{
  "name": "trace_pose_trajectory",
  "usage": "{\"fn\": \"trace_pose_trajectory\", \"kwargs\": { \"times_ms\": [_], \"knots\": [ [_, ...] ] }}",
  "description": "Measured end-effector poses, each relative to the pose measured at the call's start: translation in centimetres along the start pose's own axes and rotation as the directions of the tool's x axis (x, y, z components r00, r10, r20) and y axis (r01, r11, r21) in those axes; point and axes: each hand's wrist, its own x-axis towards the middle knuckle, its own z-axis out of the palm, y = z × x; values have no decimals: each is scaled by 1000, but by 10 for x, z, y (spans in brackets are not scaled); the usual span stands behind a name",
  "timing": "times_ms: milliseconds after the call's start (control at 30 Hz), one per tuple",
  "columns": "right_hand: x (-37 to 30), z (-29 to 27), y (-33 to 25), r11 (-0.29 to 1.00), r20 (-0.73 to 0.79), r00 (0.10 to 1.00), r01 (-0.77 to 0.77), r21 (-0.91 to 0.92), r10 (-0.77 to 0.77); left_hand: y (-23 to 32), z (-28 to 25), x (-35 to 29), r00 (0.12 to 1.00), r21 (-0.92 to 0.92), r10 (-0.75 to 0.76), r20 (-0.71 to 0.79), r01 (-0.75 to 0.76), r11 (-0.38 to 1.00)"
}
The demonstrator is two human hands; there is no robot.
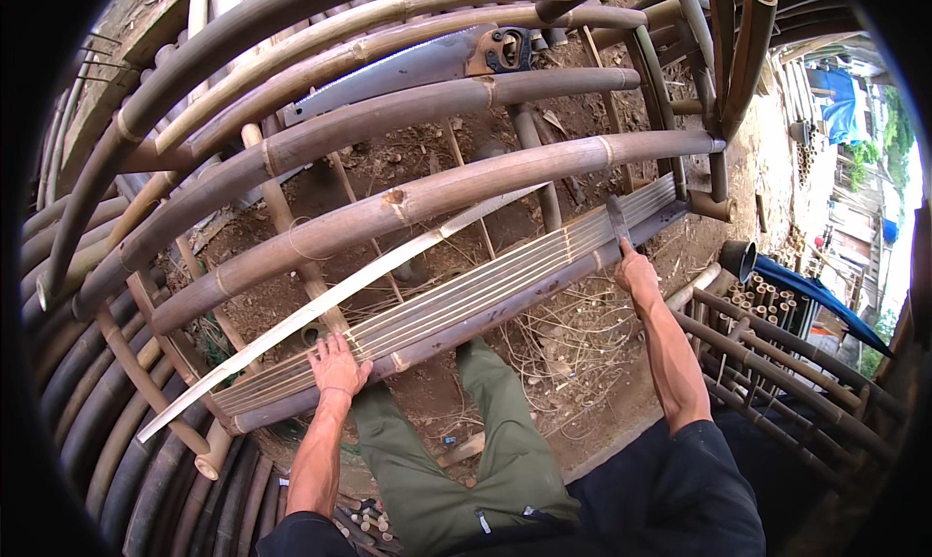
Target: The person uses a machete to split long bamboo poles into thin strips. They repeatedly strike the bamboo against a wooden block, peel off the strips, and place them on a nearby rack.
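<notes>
My left hand (337, 365) lies with its fingers spread on a row of thin bamboo slats (456, 295), near their left end. My right hand (637, 272) is wrapped round the handle of a knife (617, 217), whose broad blade points away from me over the slats' right part. A round bamboo pole (485, 322) runs along the near side of the slats, just in front of my knees. Behind the slats, a long pale split bamboo strip (340, 290) lies at a slant, its left end sticking out past the frame.
Thick bamboo poles (417, 200) cross the frame beyond the slats. A handsaw (408, 69) rests among the far poles. Bamboo shavings (573, 348) litter the dirt floor. More bamboo poles (116, 441) are stacked at left, and a bamboo frame (777, 358) stands at right.
</notes>
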Motion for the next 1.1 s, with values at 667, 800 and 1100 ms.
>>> {"fn": "trace_pose_trajectory", "kwargs": {
  "times_ms": [667, 800, 1100],
  "knots": [
    [-323, -116, -116, 652, -421, 656, 737, 179, -626, -9, -118, -186, 875, 37, 455, -164, -456, 889],
    [-376, -137, -143, 575, -447, 595, 794, 198, -668, 19, -189, -283, 796, 171, 582, -164, -558, 812],
    [-510, -90, -94, 637, -521, 835, 500, 587, -175, -162, -391, -395, -416, 115, -156, -896, -556, 823]
  ]
}}
